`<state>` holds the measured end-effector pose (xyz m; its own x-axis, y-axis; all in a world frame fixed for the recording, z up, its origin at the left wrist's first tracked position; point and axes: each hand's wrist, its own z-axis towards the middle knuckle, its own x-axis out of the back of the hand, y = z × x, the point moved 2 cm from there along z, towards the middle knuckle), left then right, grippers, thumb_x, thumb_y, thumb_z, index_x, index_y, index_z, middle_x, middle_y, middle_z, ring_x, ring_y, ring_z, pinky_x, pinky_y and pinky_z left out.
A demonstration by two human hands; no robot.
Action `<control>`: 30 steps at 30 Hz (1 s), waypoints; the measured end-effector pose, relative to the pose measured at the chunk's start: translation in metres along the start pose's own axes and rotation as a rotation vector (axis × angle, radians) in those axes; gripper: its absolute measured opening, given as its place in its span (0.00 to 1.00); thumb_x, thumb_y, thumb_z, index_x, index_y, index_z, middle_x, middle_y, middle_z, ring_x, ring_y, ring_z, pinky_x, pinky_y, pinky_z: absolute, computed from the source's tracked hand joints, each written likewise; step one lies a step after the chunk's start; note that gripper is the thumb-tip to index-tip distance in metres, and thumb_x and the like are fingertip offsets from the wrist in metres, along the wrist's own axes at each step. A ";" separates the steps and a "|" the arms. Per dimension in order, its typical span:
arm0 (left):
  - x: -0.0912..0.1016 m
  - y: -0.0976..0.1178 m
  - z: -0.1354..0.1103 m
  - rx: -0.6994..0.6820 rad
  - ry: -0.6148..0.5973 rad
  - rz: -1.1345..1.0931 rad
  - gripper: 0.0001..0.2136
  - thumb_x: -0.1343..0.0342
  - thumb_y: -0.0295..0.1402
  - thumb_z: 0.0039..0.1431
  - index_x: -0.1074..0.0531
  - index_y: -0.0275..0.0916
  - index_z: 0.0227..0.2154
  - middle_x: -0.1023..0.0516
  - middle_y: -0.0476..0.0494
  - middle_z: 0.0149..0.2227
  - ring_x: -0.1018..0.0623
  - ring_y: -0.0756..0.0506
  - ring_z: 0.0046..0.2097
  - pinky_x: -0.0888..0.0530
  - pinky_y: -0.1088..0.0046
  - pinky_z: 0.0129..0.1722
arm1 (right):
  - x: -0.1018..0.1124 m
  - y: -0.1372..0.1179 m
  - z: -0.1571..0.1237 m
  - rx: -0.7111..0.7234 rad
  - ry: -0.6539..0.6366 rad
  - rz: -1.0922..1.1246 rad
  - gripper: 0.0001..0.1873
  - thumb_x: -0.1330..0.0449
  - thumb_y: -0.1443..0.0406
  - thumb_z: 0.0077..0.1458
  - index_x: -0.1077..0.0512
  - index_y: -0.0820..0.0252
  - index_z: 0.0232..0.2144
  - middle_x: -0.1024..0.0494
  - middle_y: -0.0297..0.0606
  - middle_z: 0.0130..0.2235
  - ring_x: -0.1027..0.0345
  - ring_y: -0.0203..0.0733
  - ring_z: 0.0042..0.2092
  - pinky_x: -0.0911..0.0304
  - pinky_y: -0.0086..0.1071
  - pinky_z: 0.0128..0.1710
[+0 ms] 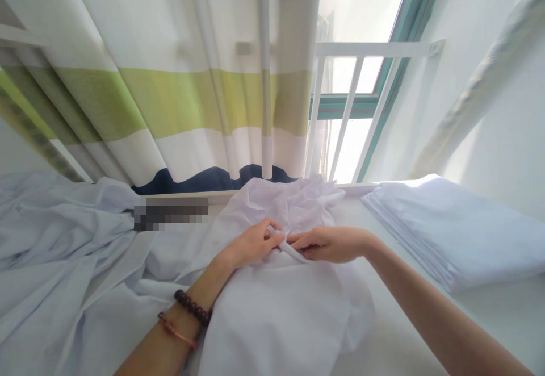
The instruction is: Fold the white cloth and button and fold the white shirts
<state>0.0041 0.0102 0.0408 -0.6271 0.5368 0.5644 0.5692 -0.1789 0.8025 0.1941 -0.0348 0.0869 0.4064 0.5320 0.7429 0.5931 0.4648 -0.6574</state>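
A crumpled white cloth (276, 308), thin like bed linen, lies in front of me and runs down past the bottom of the picture. My left hand (255, 242) pinches a narrow fold of it between thumb and fingers. Just to the right, my right hand (327, 242) is closed on the same fold, its fingers partly tucked under the fabric. The fingertips of both hands almost meet. On my left wrist are a dark bead bracelet (191, 306) and a reddish cord bracelet (175, 330).
Loose white fabric (46, 251) is heaped at the left, beside a pixelated dark patch (170, 214). A folded white stack of cloth (460, 228) lies at the right. Behind stand a white railing (374, 49), a striped curtain (183, 97) and a window.
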 end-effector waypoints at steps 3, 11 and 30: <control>-0.009 -0.007 0.010 -0.048 0.136 0.017 0.10 0.47 0.39 0.54 0.34 0.39 0.35 0.30 0.53 0.23 0.32 0.52 0.22 0.37 0.79 0.20 | 0.021 0.018 -0.019 -0.145 -0.008 -0.043 0.15 0.47 0.60 0.58 0.24 0.59 0.41 0.21 0.37 0.42 0.29 0.43 0.43 0.34 0.32 0.43; 0.010 -0.027 0.020 -0.084 0.450 -0.650 0.14 0.45 0.29 0.46 0.40 0.43 0.36 0.28 0.54 0.30 0.26 0.51 0.27 0.26 0.76 0.24 | 0.014 0.049 -0.024 -0.661 -0.085 -0.026 0.22 0.36 0.57 0.44 0.28 0.61 0.41 0.25 0.44 0.44 0.27 0.43 0.31 0.32 0.32 0.24; 0.007 -0.007 0.007 -0.173 0.385 0.157 0.14 0.47 0.34 0.55 0.28 0.39 0.44 0.38 0.37 0.56 0.31 0.38 0.53 0.34 0.55 0.55 | 0.019 0.034 -0.026 -0.402 -0.167 0.255 0.14 0.40 0.54 0.52 0.29 0.60 0.31 0.27 0.33 0.27 0.33 0.34 0.27 0.37 0.25 0.24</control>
<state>-0.0009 0.0211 0.0375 -0.7112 0.1517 0.6864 0.5965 -0.3863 0.7035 0.2399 -0.0274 0.0825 0.4757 0.7144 0.5132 0.7238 0.0136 -0.6899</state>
